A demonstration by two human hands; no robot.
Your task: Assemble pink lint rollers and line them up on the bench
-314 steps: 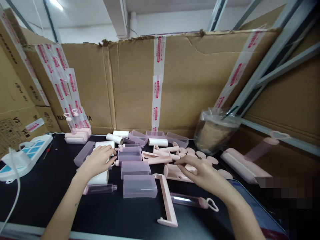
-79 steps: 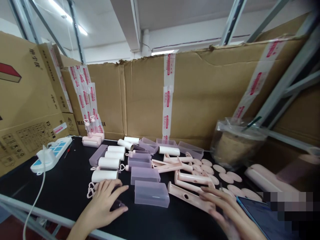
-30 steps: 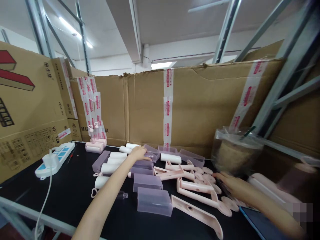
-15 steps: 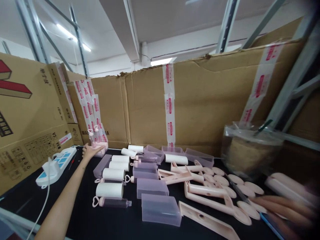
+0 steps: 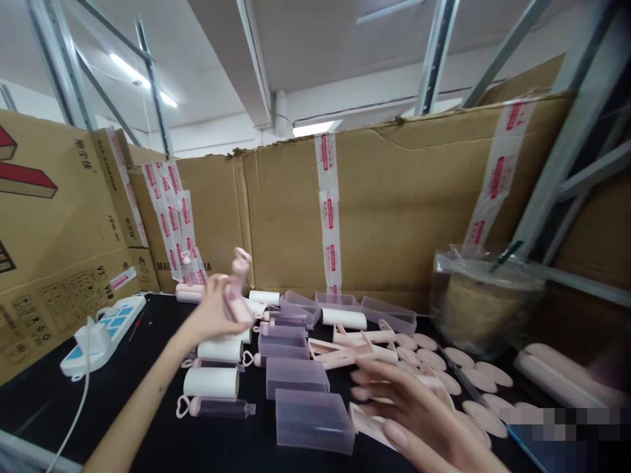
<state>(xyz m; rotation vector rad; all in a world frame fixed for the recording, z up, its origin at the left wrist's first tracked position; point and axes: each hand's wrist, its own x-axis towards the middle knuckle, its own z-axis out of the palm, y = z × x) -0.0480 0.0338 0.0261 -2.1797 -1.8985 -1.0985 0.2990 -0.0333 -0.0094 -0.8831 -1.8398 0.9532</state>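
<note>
Pink plastic holder (image 5: pixel 241 310), one, smooth, blurred by motion, centre-left of the frame above the white tubes; left hand (image 5: pixel 214 312) clamped on it, thumb at the lower side, other fingers wrapped around its upper part. Handling, as judged: light, stiff, somewhat slippery; best gripped around the thick body, as the slim upper end looks easier to bend. Right hand (image 5: pixel 419 407), lower right, blurred, fingers slightly apart, nothing seen in its grasp, over pink frames (image 5: pixel 340 355); contact cannot be told. Lilac boxes (image 5: pixel 315 420), translucent, thin-walled, lower centre. White tubes (image 5: pixel 211 382), hollow, matt, lower left of centre. Clear bottle (image 5: pixel 224 408) with heart-shaped pink loop, lying flat beneath them. Pink discs (image 5: pixel 486 418), flat, oval-looking, lower right. Black table (image 5: pixel 221 450), smooth. Cardboard wall (image 5: pixel 276 217), brown, taped, across the middle. Cup (image 5: pixel 486 309) in crinkled clear plastic, right.
</note>
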